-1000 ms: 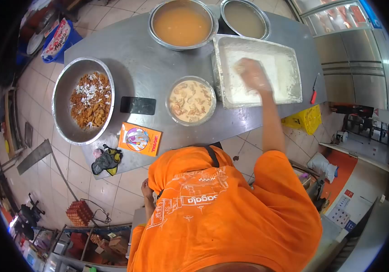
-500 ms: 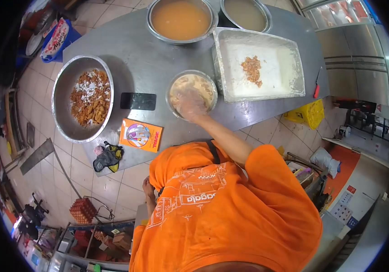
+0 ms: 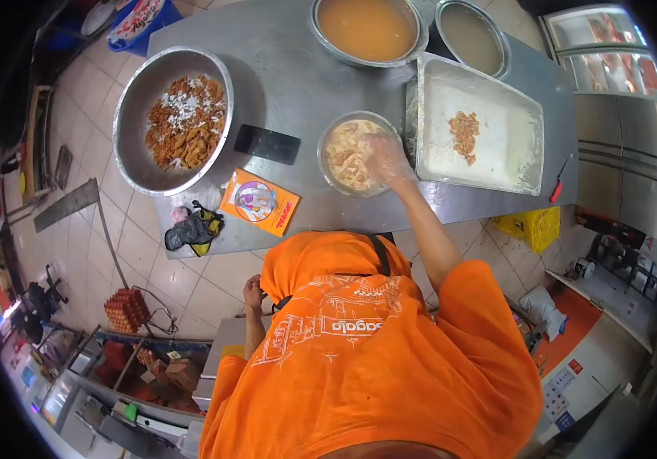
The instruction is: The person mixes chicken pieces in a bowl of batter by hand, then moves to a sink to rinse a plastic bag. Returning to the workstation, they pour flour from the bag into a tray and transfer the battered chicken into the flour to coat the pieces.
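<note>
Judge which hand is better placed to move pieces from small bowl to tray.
Likely right: the right hand is at the small bowl, beside the tray; the left hand hangs beside the shirt.

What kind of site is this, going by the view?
Most likely a commercial or restaurant kitchen: a big steel worktable with a wide metal bowl of food and a deep tray of what looks like flour, plus tall stainless cabinets with glass doors above, probably fridges.

Pieces (image 3: 464,136) new in tray (image 3: 512,157); right hand (image 3: 387,161) over to bowl (image 3: 331,176)
</note>
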### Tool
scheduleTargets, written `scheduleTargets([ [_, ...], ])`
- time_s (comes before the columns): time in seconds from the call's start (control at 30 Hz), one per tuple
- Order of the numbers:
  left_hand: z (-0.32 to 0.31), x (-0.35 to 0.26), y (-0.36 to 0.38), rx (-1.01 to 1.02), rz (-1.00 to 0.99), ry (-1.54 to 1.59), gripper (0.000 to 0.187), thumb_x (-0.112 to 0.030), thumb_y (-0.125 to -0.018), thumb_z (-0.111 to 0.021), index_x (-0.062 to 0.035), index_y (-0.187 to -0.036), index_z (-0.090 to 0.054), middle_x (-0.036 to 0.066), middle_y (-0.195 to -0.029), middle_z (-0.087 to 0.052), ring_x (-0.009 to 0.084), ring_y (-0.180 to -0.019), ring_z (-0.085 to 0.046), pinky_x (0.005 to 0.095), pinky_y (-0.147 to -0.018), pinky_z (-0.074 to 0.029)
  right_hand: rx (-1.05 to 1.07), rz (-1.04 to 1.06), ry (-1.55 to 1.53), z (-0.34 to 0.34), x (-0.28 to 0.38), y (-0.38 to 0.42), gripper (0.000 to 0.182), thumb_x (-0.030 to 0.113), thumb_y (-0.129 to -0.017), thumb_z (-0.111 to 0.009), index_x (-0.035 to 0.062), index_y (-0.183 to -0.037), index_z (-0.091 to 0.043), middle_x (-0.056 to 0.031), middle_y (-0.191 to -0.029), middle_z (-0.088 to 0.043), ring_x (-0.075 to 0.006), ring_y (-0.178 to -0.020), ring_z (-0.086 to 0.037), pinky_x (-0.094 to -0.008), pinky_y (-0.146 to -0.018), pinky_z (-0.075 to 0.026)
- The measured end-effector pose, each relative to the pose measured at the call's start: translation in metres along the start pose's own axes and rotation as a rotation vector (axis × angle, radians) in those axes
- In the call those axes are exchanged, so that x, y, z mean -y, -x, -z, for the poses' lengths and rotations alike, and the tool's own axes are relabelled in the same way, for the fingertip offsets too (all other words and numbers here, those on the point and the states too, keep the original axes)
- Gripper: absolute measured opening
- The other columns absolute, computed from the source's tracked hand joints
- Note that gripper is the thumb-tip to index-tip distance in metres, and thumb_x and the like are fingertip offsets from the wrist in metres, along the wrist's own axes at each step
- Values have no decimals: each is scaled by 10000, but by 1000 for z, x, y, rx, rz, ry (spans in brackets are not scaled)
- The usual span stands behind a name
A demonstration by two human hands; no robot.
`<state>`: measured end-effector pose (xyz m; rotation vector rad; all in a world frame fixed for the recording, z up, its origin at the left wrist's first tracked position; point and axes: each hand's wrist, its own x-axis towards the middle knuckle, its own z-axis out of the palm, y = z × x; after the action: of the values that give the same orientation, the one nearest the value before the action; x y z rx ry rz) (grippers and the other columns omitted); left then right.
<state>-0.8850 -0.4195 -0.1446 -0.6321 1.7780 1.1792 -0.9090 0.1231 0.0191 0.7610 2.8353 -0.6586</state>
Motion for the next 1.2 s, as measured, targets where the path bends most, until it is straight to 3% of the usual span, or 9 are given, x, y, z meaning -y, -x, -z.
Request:
scheduleTargets([
  [0.27,-6,-11,-4,-12,5,-72,313,-257,-935,-469,-96,-1188,-557,33,-953,-617,126,-798,-603,289,-647,-508,298,-131,49,8,37,17,469,132,-747,-631,-25,-1171,-506,-238,-1077,-568,-376,-1085,-518,-439,-950,-418],
  [0.33,-6,-11,-3,-8,1,-93,321,-251,-930,-471,-93,-1197,-555,34,-945,-612,123,-793,-600,286,-642,-509,43,-8,111,-32,25,22,563,131,-760,-626,4,-1278,-443,-238,-1120,-549,-380,-1160,-463,-458,-971,-399],
  [0.43,-1,-2,-7,-6,-7,-24,342,-252,-924,-475,-87,-1215,-547,40,-951,-608,135,-801,-607,296,-655,-513,-66,-29,85,-47,32,22,588,107,-764,-605,36,-1319,-427,-249,-1196,-517,-379,-1246,-384,-473,-1005,-366],
  [0.53,2,-1,-7,25,23,-57,349,-253,-925,-475,-82,-1221,-542,46,-961,-609,144,-801,-611,305,-674,-514,-91,-71,21,-33,43,23,358,79,-781,-581,33,-1135,-566,-243,-1105,-536,-403,-1087,-495,-461,-932,-420],
  [0.63,-1,0,-5,-17,18,-28,344,-253,-930,-469,-84,-1221,-542,48,-968,-612,149,-790,-612,312,-686,-512,-14,-107,-17,-36,33,13,325,82,-755,-591,25,-1075,-606,-242,-1089,-576,-396,-1052,-541,-437,-910,-448],
  [0.77,-7,-15,8,-37,26,-28,339,-256,-938,-459,-81,-1216,-542,51,-979,-614,150,-783,-610,315,-691,-509,-80,-57,-66,-47,-3,0,385,95,-718,-609,34,-1097,-635,-266,-1034,-611,-367,-968,-611,-399,-854,-496],
  [0.87,-9,-17,10,-44,19,-19,336,-257,-939,-456,-81,-1212,-546,47,-977,-612,149,-785,-608,312,-686,-505,114,-253,-158,-29,-10,-8,507,138,-683,-664,12,-1168,-585,-253,-1015,-629,-353,-973,-613,-390,-881,-483],
  [0.97,-10,-16,9,-57,23,-30,329,-254,-937,-457,-83,-1200,-555,38,-958,-607,142,-777,-602,306,-678,-501,154,-183,-76,5,0,-5,523,140,-699,-679,16,-1195,-568,-257,-1013,-628,-360,-967,-618,-387,-884,-481],
  [1.2,-9,-8,4,-50,9,-16,312,-227,-925,-451,-100,-1184,-571,24,-921,-601,133,-746,-591,289,-650,-498,-29,-134,38,20,11,-13,362,196,-804,-604,10,-1115,-598,-233,-1069,-612,-383,-1045,-562,-425,-887,-464],
])
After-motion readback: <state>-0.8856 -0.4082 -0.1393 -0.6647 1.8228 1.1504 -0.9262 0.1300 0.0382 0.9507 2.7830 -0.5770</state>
